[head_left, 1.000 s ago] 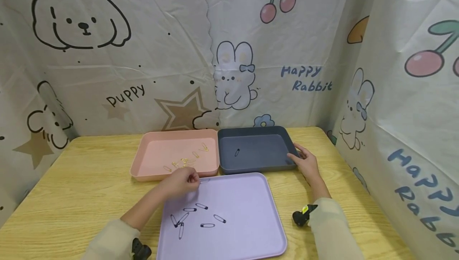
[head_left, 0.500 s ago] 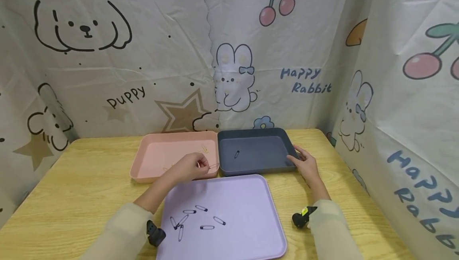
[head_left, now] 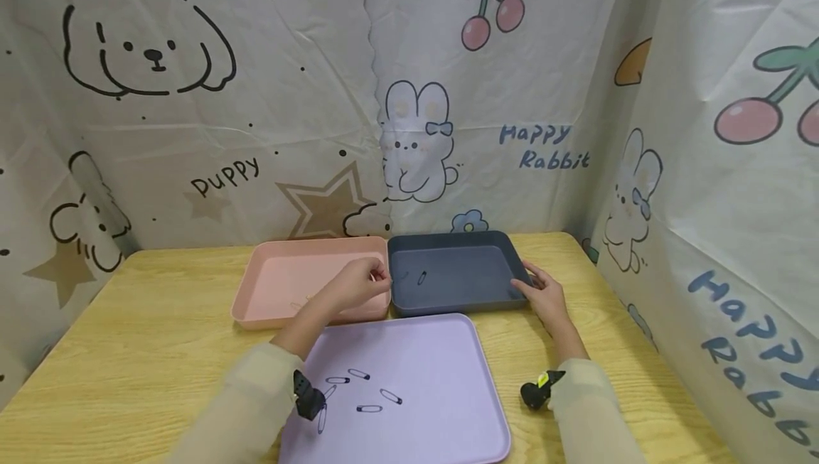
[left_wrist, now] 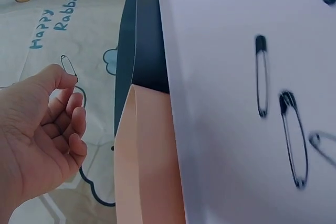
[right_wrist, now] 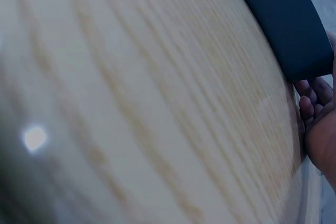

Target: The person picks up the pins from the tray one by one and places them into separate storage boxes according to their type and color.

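Centre-left, pink tray (head_left: 271, 279), gold pins (head_left: 301, 303) inside, left hand (head_left: 362, 282) pinching safety pin (left_wrist: 69, 68), most of it projecting beyond the pinch, lower centre, lilac tray (head_left: 448, 379) with black safety pins (head_left: 369, 408), centre, navy tray (head_left: 473, 272), one black pin (head_left: 421, 278) inside, right hand (head_left: 545, 295) gripping its right edge.

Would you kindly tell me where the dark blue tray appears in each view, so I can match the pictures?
Head: dark blue tray right of centre, beside the pink tray.
Left wrist: dark blue tray in the upper part, left of the purple tray.
Right wrist: dark blue tray in the upper right corner.
Shared landmark: right hand at its edge; seemingly just a sliver in the left wrist view.
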A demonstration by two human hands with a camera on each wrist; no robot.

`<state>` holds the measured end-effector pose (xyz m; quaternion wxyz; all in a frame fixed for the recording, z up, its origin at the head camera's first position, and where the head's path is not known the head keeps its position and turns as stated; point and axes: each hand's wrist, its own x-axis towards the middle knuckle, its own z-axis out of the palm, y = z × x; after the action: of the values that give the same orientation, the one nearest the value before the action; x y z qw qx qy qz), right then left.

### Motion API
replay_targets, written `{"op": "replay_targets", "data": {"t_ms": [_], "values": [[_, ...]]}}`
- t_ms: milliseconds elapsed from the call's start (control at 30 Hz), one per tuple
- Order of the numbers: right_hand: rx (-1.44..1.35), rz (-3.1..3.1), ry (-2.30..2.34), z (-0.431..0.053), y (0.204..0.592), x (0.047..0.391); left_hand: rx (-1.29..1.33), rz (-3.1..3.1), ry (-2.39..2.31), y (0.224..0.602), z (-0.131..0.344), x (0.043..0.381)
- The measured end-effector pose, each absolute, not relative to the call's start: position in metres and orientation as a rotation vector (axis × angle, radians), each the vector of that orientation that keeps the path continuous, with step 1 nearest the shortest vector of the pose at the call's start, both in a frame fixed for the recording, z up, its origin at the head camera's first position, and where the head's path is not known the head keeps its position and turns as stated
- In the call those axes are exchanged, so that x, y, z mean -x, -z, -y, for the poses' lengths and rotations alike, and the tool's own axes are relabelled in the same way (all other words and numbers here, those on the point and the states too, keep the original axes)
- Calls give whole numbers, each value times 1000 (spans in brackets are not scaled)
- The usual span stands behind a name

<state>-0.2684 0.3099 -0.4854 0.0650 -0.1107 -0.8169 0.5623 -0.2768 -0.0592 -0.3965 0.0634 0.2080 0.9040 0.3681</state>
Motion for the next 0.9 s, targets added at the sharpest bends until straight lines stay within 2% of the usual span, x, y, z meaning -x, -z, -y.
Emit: {"op": "replay_targets", "data": {"t_ms": [900], "values": [[340,2448,-1730,-308,483,267,-397,-2568,-1400,424,2,293]]}}
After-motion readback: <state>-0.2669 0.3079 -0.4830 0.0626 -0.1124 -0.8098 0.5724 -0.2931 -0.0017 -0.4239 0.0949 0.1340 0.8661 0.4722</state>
